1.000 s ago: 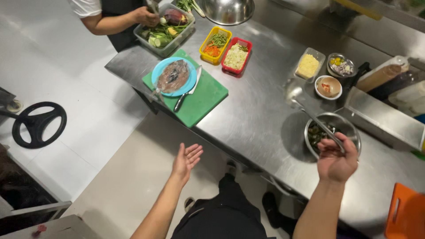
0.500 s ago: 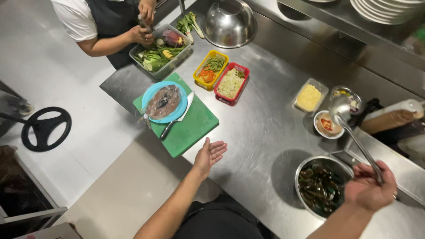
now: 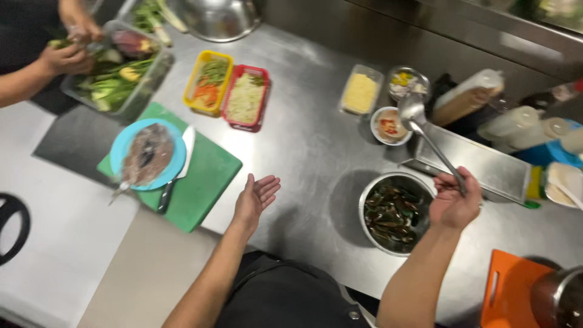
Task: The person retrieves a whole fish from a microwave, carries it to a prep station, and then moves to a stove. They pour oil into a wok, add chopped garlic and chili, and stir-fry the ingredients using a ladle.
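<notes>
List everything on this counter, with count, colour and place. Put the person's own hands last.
Ladle: one, steel, bowl end over the small dishes.
Bowl of mussels: one, steel, dark shells, below the right hand.
Green cutting board: one, left of centre.
Blue plate: one, holds fish, on the green board.
Knife: one, beside the plate.
Yellow tub: one, mixed vegetables.
Red tub: one, pale shreds.
Clear tray: one, greens, a co-worker's hands at it.
Orange board: one, bottom right.
Left hand: open, palm up, empty.
Right hand: fingers closed on the ladle handle.
</notes>
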